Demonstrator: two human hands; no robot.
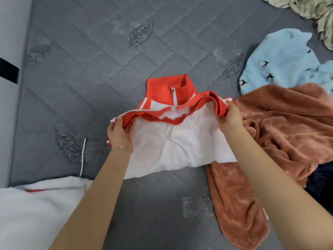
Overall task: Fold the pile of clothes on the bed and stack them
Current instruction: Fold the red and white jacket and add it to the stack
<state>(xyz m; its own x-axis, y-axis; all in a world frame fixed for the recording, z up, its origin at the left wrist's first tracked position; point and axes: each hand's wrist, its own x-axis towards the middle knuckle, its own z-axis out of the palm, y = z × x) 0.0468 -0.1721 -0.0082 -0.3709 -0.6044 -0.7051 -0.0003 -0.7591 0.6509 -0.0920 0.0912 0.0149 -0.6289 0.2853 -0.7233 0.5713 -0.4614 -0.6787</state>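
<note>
Grey quilted mattress (90, 69) spreads under us, with the red-and-white jacket (171, 147) at its centre. Our left hand (119, 134) and right hand (230, 117) each pinch its red hem, raised toward the collar. We judge the fold could land crooked if one side leads. Brown fleece (288, 127) at three o'clock touches the jacket's edge and may drag along. Blue fleece (281, 60) lies at two o'clock and a white garment (36, 204) at eight.

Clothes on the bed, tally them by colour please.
Red and white jacket: 1
Rust-brown fleece: 1
Light blue fleece: 1
Beige furry piece: 1
White piece: 1
Dark navy piece, mostly hidden: 1
Total: 6
</note>
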